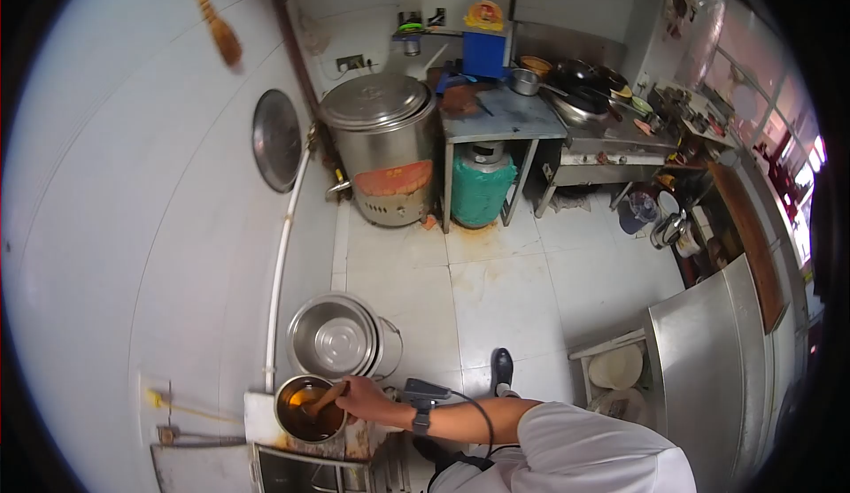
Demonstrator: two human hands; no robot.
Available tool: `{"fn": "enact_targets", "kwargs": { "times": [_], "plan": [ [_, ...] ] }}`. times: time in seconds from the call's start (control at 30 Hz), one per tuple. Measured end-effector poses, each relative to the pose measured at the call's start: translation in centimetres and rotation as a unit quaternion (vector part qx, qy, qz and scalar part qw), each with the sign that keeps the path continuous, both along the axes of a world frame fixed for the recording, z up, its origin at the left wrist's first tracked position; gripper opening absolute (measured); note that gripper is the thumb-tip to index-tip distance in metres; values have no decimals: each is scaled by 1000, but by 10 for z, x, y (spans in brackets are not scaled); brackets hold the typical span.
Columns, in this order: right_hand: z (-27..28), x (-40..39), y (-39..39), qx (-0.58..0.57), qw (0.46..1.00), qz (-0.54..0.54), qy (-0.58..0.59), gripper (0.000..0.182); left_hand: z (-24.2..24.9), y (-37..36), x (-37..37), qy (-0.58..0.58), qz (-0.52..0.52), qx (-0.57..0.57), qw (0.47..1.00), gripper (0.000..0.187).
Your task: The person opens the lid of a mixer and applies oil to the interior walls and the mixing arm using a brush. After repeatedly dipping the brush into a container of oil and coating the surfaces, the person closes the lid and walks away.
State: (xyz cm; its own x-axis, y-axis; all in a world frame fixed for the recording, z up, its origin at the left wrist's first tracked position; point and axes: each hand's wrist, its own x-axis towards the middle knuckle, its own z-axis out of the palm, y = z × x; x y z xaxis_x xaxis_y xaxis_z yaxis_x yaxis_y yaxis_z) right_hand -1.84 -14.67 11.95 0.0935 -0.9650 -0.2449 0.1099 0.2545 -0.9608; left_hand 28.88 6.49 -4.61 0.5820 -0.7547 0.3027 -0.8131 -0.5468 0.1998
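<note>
My one visible hand [365, 402] comes in from the lower right, a dark watch on its wrist. Its fingers are closed round the handle of a wooden spoon [324, 401]. The spoon's lower end dips into amber-brown liquid in a round metal pot [282, 420]. That pot stands on a worn ledge [261, 413] by the wall. Just behind it is a wide, empty-looking steel pot [301, 338]. From the arm's side I take this for my left hand; my right hand does not show.
A large lidded steel vat [385, 152] stands by the wall. Beyond are a metal table [505, 121], a green gas cylinder [478, 192] and a stove with woks [584, 95]. At right is a steel counter [699, 351]; a dark shoe [502, 369] is on the tiled floor.
</note>
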Motion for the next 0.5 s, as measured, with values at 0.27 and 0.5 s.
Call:
{"fn": "enact_targets", "kwargs": {
  "times": [0.27, 0.5],
  "plan": [
    [-11, -268, -44, 43, 996, -72, 26, 34, 42, -203, -275, 177, -210, 12, 961, 41],
    [-30, -499, -85, 74, 945, -273, 163, 20, 22, -276, -438, 269, -281, 184, 903, 36]
  ]
}}
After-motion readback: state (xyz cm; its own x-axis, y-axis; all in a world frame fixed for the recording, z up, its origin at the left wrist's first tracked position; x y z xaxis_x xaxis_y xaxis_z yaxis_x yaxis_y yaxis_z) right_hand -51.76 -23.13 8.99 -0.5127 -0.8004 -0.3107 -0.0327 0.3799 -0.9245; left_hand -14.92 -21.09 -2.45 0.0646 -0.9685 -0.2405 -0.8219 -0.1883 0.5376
